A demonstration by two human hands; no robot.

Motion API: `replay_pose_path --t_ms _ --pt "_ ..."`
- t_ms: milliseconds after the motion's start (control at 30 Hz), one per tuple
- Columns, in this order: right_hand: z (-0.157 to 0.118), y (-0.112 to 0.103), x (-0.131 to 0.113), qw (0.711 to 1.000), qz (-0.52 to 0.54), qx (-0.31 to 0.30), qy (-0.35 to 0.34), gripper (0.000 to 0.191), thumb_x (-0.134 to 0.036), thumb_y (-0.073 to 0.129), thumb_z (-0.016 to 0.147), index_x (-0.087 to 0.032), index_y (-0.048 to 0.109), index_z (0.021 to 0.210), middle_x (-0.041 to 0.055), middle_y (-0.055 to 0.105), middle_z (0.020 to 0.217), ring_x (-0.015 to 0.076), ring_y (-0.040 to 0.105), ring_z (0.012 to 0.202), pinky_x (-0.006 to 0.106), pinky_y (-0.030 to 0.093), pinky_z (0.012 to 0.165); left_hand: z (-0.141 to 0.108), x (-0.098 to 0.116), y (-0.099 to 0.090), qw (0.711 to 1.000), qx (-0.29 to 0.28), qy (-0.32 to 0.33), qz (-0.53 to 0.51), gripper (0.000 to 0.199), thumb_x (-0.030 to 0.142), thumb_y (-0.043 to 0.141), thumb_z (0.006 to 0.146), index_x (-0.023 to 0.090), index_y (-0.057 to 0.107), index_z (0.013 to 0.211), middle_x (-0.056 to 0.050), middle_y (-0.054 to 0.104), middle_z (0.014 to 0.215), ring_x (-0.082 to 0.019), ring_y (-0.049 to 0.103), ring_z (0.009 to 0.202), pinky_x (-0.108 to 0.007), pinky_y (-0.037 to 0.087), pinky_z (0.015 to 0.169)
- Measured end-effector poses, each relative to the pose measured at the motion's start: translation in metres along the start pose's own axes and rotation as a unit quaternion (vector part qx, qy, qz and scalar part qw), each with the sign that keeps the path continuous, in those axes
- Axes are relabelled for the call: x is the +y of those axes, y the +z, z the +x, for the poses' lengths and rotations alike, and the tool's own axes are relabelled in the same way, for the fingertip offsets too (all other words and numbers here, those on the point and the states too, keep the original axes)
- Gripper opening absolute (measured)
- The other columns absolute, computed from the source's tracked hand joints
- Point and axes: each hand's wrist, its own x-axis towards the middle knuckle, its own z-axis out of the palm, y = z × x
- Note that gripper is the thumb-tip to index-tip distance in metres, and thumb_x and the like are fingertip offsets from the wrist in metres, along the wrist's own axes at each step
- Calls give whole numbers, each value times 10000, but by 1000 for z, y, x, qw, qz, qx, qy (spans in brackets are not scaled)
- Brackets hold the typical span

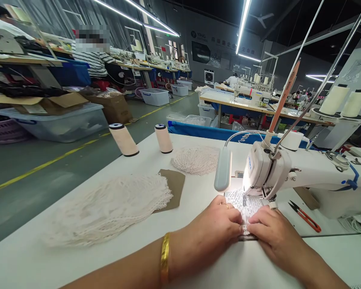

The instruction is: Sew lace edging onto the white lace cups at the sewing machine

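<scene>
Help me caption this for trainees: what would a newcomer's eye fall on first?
Probably the white lace, brightly lit beneath the sewing machine's head, with the left hand and right hand on it. Next, perhaps the gold bangle on the left wrist, then the red-handled thread snips right of the right hand.

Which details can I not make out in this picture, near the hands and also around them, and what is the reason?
All in the head view:
Part of the lace: covered by the left hand and right hand.
Needle tip: too small to pick out.
Rear end of the sewing machine: cut off by the right edge.
Writing on the wall paper: too small.
Lilac basket: cut off by the left edge.
</scene>
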Motion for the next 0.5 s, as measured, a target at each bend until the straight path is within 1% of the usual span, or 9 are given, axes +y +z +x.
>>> replay_pose_path --t_ms 133,233,300,400,500 --pt "3 3 3 1000 -11 1 22 342 18 555 914 -252 668 1090 26 722 1041 219 613 880 328 424 734 1 -2 1 1000 0 -25 16 177 106 693 944 209 734 806 -2 747 890 -175 604 752 -378 347 774" --pt "5 6 5 999 -20 4 31 364 30 521 899 -241 674 1089 36 721 1045 227 608 888 332 420 705 3 -4 -1 999 2 -27 26 236 74 658 929 188 684 724 -9 730 877 -167 574 728 -373 352 774" --pt "5 8 6 999 -26 10 35 379 30 512 894 -238 679 1103 45 722 1053 234 610 907 336 429 699 4 -6 -2 999 11 -29 34 253 81 649 941 182 664 710 -15 727 879 -170 574 735 -370 355 768" --pt "3 9 7 999 -34 10 32 395 25 510 893 -238 683 1131 59 723 1074 239 615 931 343 456 712 5 -7 -1 999 18 -4 41 211 50 661 903 181 648 739 -9 722 854 -180 610 788 -371 367 781" --pt "2 10 8 999 -38 8 27 405 22 502 895 -234 679 1155 65 721 1064 243 619 932 350 472 720 4 -7 1 998 20 31 42 229 -11 648 824 181 588 714 17 702 790 -167 606 755 -372 379 799"
